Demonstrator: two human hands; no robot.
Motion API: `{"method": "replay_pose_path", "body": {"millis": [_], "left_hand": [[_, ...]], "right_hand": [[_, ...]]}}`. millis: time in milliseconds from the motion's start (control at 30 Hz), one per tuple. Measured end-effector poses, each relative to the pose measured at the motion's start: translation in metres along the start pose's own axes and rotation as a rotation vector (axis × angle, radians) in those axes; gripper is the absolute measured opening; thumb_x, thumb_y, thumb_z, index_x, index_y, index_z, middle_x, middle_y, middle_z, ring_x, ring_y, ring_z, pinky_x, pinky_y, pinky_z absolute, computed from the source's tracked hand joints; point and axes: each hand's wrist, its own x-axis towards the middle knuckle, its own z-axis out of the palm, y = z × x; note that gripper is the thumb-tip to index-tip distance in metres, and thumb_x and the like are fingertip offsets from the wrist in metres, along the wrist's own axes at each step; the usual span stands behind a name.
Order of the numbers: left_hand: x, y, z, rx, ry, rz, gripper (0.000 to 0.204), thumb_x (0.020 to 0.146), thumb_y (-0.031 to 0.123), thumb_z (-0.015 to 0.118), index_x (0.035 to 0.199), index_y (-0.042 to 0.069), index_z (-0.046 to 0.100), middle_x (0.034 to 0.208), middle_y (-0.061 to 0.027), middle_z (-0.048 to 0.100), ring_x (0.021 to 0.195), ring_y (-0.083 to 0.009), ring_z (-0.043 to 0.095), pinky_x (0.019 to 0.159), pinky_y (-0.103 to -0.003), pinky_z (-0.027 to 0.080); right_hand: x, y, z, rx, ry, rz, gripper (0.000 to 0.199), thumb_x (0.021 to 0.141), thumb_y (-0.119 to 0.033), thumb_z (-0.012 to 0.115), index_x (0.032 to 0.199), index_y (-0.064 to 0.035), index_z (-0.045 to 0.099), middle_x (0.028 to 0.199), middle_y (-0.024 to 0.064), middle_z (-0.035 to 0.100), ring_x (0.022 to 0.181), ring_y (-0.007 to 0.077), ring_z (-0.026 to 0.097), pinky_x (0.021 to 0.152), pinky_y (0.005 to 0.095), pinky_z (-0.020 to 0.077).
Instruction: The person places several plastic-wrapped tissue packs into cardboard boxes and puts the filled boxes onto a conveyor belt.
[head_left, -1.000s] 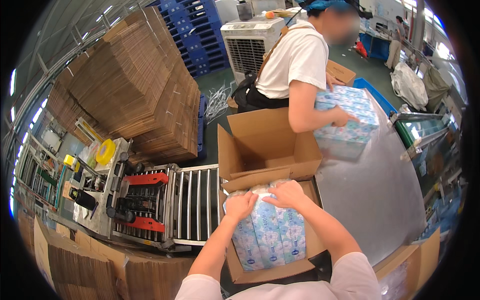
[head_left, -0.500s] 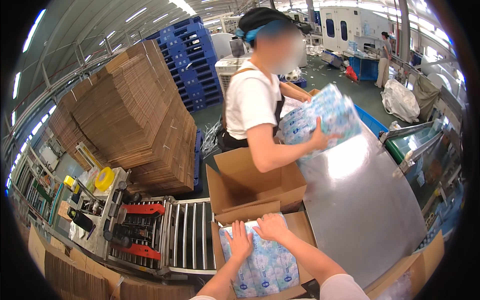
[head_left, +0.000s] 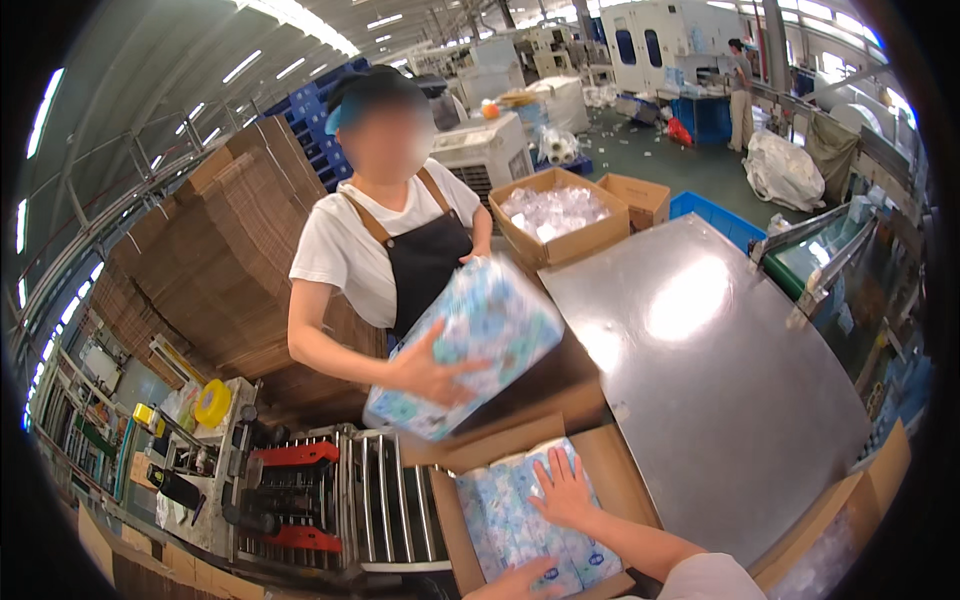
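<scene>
An open cardboard box (head_left: pixel 457 515) in front of me holds wrapped packs of tissue paper (head_left: pixel 505 510) in blue and white floral film. My right hand (head_left: pixel 563 492) lies flat on the packs near their far right side, fingers spread. Low in the picture, my left hand (head_left: pixel 522 580) rests with outstretched fingers on the packs' near end, its wrist cut off by the lower edge. Across from me, a co-worker (head_left: pixel 385 240) in a dark apron holds a blurred floral tissue bundle (head_left: pixel 470 350) in both hands, tilted above a second cardboard box that it partly hides.
A metal table (head_left: pixel 720 400) stands to the right. On the left runs a roller conveyor (head_left: pixel 385 500) with a red-railed machine (head_left: pixel 295 455). Tall stacks of flattened cartons (head_left: pixel 220 270) rise behind. A box of clear plastic pieces (head_left: pixel 560 205) sits beyond the table.
The co-worker has turned toward me and swung the tissue bundle left, off the table side to above the second box. My left hand has drawn back toward me; my right stays on the packs.
</scene>
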Motion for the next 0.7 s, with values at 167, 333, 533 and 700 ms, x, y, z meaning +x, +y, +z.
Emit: {"method": "replay_pose_path", "body": {"millis": [167,333,533,700], "left_hand": [[-0.031,0.007,0.043,-0.107,-0.392,-0.039,0.083,0.072,0.055,0.057,0.136,0.010,0.030,0.130,-0.0175,0.043,0.119,-0.0317,0.043,0.098,-0.038,0.035],[-0.010,0.065,-0.048,0.339,-0.361,-0.112,0.060,0.063,0.054,0.066,0.097,0.005,0.060,0.098,-0.0160,0.061,0.093,-0.0316,0.058,0.076,-0.042,0.047],[0.048,0.002,-0.033,0.548,-0.095,-0.389,0.057,0.047,0.055,0.076,0.080,0.009,0.067,0.082,-0.0110,0.065,0.078,-0.0283,0.063,0.064,-0.040,0.049],[0.051,-0.003,-0.021,0.490,-0.003,-0.448,0.044,0.055,0.045,0.075,0.078,0.008,0.067,0.081,-0.0113,0.065,0.076,-0.0253,0.064,0.062,-0.038,0.049]], "right_hand": [[-0.003,0.014,0.073,0.119,-0.210,0.097,0.071,0.085,-0.051,0.037,0.134,-0.0013,0.031,0.138,0.0287,0.023,0.132,0.0396,0.016,0.106,0.0518,0.0094],[0.056,0.000,-0.013,0.175,-0.567,0.035,0.043,0.079,-0.032,0.056,0.106,0.0019,0.055,0.110,0.0200,0.053,0.104,0.0334,0.049,0.087,0.0483,0.0395],[0.087,-0.003,-0.014,0.033,0.220,-0.283,0.051,0.078,-0.026,0.058,0.121,-0.0019,0.047,0.128,0.0153,0.044,0.121,0.0262,0.039,0.100,0.0465,0.0287],[0.056,-0.018,-0.028,0.118,0.078,-0.195,0.059,0.079,-0.028,0.057,0.127,0.0010,0.039,0.136,0.0187,0.034,0.127,0.0307,0.029,0.104,0.0487,0.0202]]}}
